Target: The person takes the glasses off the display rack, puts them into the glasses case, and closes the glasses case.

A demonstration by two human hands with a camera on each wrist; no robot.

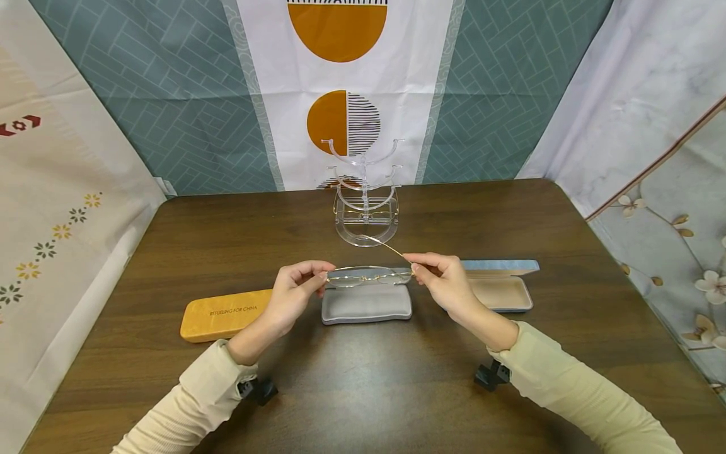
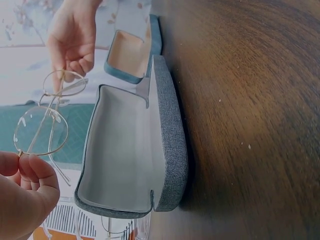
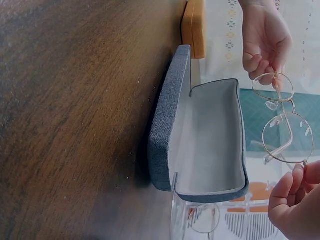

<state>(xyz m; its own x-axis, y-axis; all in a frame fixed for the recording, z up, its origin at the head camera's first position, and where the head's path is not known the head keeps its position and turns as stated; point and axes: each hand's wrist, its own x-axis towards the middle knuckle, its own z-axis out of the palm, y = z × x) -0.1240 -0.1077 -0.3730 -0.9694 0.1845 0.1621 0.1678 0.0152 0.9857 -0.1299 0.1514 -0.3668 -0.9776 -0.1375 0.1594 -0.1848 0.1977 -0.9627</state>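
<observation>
Thin gold-rimmed eyeglasses (image 1: 364,278) are held up over an open grey glasses case (image 1: 367,307). My left hand (image 1: 295,291) pinches the frame at its left end between thumb and fingers. At the other end, my right hand (image 1: 445,280) pinches the frame near the hinge. One gold temple arm (image 1: 386,244) slants away from the right hand toward the back; in the left wrist view the arms (image 2: 51,131) cross behind the lenses. The grey case's pale interior (image 2: 117,145) holds nothing visible, and its lid is raised.
A yellow glasses case (image 1: 227,314) lies closed at the left, by the left forearm. Behind the right hand is an open blue case (image 1: 501,294) with a beige lining. At the back stands a clear tiered display stand (image 1: 365,189), with another pair of glasses on its lower part.
</observation>
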